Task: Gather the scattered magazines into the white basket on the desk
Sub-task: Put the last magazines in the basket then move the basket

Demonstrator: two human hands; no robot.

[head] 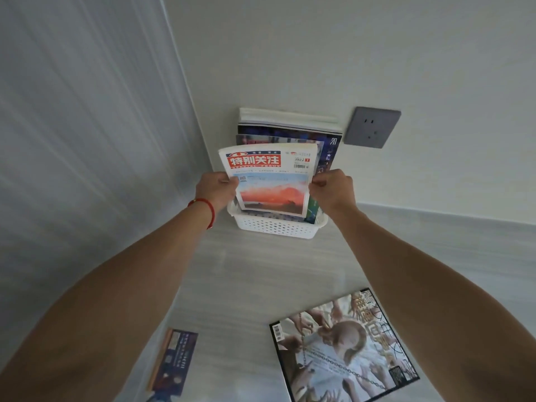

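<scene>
A white perforated basket (275, 226) stands on the pale desk against the back wall, with several magazines (290, 132) upright in it. In front of them is a magazine with a red title bar and a sunset picture (269, 181), its lower edge down inside the basket. My left hand (216, 190) grips its left edge and my right hand (333, 190) pinches its right edge. Another magazine with a black border and a pale figure (342, 346) lies flat on the desk at the lower right. A dark blue magazine (174, 361) lies at the lower left, by my left forearm.
A grey wall socket (372, 127) sits on the back wall, right of the basket. A white side wall (87, 140) closes off the left. The desk surface (246, 280) stretches between the basket and the two lying magazines.
</scene>
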